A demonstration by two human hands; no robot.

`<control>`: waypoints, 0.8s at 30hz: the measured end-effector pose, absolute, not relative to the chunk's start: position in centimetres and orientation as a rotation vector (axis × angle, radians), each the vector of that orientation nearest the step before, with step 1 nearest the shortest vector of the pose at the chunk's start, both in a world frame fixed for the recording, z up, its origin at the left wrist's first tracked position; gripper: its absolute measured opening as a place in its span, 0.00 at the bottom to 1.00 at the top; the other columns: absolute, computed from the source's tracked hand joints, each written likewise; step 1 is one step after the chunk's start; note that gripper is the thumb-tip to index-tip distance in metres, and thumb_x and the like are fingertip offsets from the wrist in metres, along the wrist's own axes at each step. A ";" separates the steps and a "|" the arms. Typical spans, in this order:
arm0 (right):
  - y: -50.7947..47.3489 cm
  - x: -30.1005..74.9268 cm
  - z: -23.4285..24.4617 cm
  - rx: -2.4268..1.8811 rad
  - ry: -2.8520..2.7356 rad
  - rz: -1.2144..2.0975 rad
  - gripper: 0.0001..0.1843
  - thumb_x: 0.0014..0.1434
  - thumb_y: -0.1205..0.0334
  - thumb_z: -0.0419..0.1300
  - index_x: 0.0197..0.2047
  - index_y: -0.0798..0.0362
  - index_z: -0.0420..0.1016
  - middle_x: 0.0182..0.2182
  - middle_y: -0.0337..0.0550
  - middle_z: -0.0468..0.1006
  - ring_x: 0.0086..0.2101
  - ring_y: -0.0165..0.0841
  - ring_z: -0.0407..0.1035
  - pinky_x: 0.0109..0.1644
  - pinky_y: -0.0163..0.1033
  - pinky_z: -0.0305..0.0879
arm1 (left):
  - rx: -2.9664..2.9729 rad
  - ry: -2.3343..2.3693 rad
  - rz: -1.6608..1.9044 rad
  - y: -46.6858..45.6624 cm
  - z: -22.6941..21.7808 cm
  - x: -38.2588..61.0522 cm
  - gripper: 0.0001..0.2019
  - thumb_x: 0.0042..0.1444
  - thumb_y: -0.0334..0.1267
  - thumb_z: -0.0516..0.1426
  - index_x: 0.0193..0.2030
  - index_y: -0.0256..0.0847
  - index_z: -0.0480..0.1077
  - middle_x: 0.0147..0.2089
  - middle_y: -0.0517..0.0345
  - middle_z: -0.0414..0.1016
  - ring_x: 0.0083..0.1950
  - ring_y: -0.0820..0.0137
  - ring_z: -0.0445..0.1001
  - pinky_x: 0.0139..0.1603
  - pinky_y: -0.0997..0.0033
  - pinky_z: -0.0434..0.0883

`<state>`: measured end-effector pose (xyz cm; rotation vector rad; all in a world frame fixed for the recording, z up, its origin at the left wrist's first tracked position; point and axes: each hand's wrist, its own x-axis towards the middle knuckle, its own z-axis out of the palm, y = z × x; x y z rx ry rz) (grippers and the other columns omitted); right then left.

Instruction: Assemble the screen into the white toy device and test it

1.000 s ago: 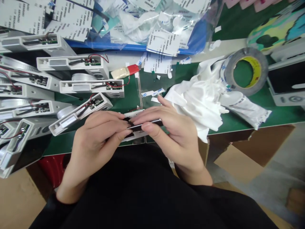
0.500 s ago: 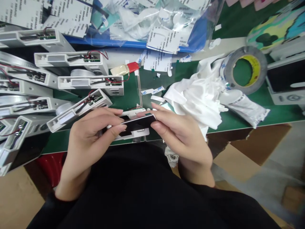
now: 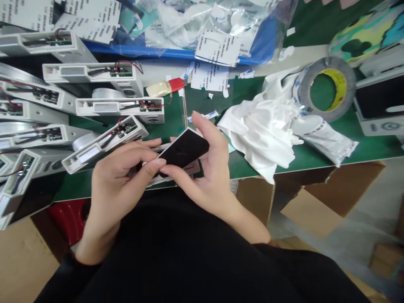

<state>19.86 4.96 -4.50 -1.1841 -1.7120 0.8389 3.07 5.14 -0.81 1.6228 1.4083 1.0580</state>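
Observation:
A small black rectangular panel is held tilted up between both hands, just above the near edge of the green table. My right hand cups it from behind, thumb on its lower edge and fingers along its far side. My left hand pinches its left corner with thumb and forefinger. Under the panel lies a white housing part, mostly hidden by my fingers.
Several white housings with wired circuit boards are stacked at the left. Crumpled white cloth lies right of my hands, with a tape roll beyond it. A blue tray with printed label sheets stands behind. A small red-capped bottle lies mid-table.
The black panel has been turned from edge-on and flat to tilted up with its face showing. My right hand has rotated under it and moved left; my left hand stays at its corner.

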 end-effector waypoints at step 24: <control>6.3 25.2 -2.1 -0.969 -1.912 1.067 0.24 0.74 0.62 0.53 0.71 0.43 0.64 0.63 0.36 0.76 0.60 0.32 0.73 0.72 0.45 0.63 | 1.629 1.319 0.984 5.5 -0.6 1.8 0.07 0.60 0.28 0.65 0.36 0.46 0.80 0.40 0.66 0.85 0.51 0.71 0.83 0.55 0.74 0.78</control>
